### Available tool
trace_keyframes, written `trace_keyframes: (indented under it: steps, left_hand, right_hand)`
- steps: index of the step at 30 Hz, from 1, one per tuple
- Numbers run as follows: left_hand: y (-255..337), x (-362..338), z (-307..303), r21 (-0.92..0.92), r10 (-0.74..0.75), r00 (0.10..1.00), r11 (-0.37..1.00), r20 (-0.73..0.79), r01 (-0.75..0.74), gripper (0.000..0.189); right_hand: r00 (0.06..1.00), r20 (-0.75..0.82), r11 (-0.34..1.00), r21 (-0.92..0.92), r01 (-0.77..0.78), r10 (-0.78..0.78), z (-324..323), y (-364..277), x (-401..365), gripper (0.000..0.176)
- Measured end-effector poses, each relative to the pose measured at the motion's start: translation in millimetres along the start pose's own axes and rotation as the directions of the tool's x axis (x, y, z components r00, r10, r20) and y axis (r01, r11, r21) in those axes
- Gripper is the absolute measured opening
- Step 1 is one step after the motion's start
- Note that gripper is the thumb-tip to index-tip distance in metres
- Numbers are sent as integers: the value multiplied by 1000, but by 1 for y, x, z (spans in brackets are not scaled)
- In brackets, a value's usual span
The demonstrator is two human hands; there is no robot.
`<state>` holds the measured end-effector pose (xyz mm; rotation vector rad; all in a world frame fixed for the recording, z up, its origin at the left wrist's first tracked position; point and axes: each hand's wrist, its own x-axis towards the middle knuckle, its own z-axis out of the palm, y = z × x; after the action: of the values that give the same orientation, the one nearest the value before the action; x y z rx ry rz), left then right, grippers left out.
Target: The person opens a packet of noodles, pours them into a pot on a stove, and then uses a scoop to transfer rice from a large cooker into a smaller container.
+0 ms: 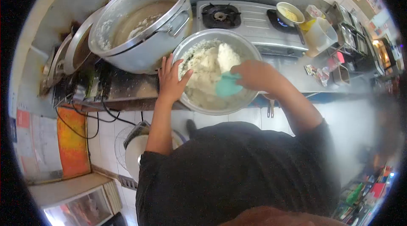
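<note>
A wide metal pot [252, 47] of white cooked rice [207, 62] stands in front of me. My left hand [171, 79] lies on the pot's left rim, fingers spread and thumb reaching over the inner side. Over the right part of the pot, my right hand [254, 75] is closed around a teal plastic scoop [228, 86]. The scoop's broad end is against the rice and partly blurred. Rice is heaped toward the back, with a tall lump [227, 56] beside the scoop.
A large dented pot [148, 52] with rice residue stands left. Behind is a gas stove [254, 22], with a bowl of yellow food [289, 14] over a lit burner. A plastic container [321, 35] stands right. Cables [97, 120] and a fan [135, 145] are lower left.
</note>
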<state>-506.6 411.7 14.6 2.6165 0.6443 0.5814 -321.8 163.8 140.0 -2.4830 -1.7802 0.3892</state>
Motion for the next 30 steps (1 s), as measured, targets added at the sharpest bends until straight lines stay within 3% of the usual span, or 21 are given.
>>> trace_keyframes:
  steps: [1, 4, 5, 8, 11, 14, 15, 19, 22, 23, 26, 30]
  left_hand:
    - [1, 0, -1, 2, -4, 1000, 1000, 2, 4, 61]
    - [6, 1, -5, -22, -20, 999, 1000, 30, 21, 60]
    - [2, 1, -2, -27, -4, 1000, 1000, 16, 4, 60]
    - [5, 2, -4, -10, -7, 999, 1000, 38, 8, 61]
    - [2, 1, -1, -12, 34, 999, 999, 8, -34, 61]
    - [4, 0, -5, -16, 21, 1000, 1000, 20, -21, 62]
    - [1, 0, -2, -39, 30, 1000, 999, 2, -30, 63]
    - [-2, 1, 0, -47, 10, 1000, 999, -30, -12, 64]
    - [-2, 2, -4, -47, 7, 999, 999, -33, -8, 63]
    - [-4, 0, -4, -57, 12, 1000, 998, -29, -14, 63]
    - [-6, 4, -5, -69, 13, 1000, 997, -28, -15, 63]
    - [-2, 2, -5, -91, 5, 1000, 996, -9, -5, 67]
  right_hand:
    - [998, -64, 999, 33, 7, -5, -13, 3, -6, 19]
    - [965, -187, 978, -62, -201, 186, 12, 36, 24, 19]
    - [976, -85, 975, -78, -206, 200, 32, 36, 42, 20]
    - [982, -46, 975, -118, -190, 185, 50, 47, 63, 21]
    - [983, -90, 985, -44, -164, 160, 57, 62, 63, 20]
    - [987, 7, 983, -94, -158, 159, 65, 60, 50, 19]
    - [976, 122, 973, -167, -158, 180, 69, 57, 48, 18]
    - [1000, 29, 975, -222, 9, -3, 88, 16, 23, 18]
    - [993, 98, 958, -285, -29, 59, 73, 10, 35, 18]
    - [994, 77, 964, -246, 99, -82, 57, 23, 32, 19]
    - [986, 128, 970, -233, -76, 108, 12, 34, 46, 21]
    - [999, -51, 954, -297, -26, 11, 65, 61, 93, 24]
